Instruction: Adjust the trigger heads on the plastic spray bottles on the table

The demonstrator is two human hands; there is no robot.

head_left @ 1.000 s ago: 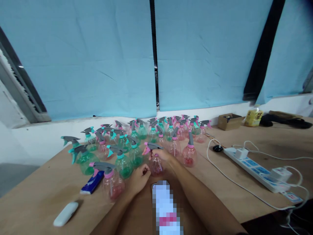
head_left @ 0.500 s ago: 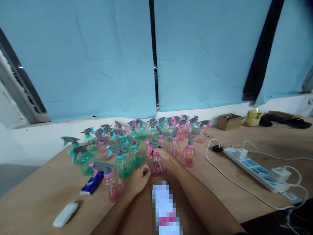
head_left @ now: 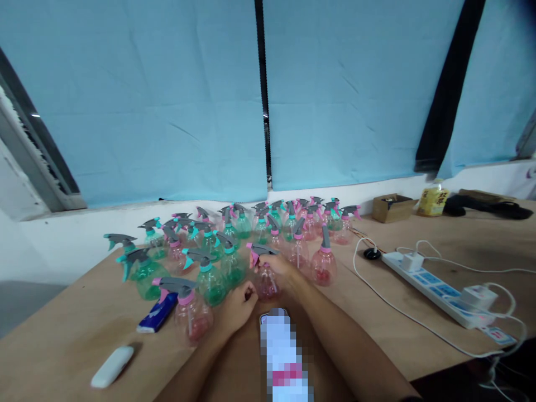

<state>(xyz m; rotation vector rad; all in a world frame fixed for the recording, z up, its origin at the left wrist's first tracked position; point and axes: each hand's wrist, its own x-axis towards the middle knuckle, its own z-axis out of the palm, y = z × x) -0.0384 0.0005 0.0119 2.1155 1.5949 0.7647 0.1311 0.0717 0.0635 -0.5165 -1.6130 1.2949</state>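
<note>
My right hand (head_left: 274,264) is closed around the grey and pink trigger head of a clear pink spray bottle (head_left: 267,286). The bottle stands on the table, its nozzle pointing left. Just left of it, my left hand (head_left: 243,301) rests on the table with fingers curled in and nothing visible in them. A green spray bottle (head_left: 212,286) is beside the left hand, and another pink spray bottle (head_left: 195,318) stands by the left wrist. To the right of my right hand is a pink spray bottle (head_left: 324,268). A phone (head_left: 280,352) with a blurred-out screen lies between my forearms.
Several more green and pink spray bottles crowd toward the wall. On the left lie a blue packet (head_left: 158,314) and a white case (head_left: 112,367). A power strip (head_left: 435,291) with chargers and cables, a cardboard box (head_left: 393,209) and a yellow-labelled bottle (head_left: 434,200) are on the right.
The held pink spray bottle and my right hand have shifted slightly left, the head with them. My left hand stays where it was.
</note>
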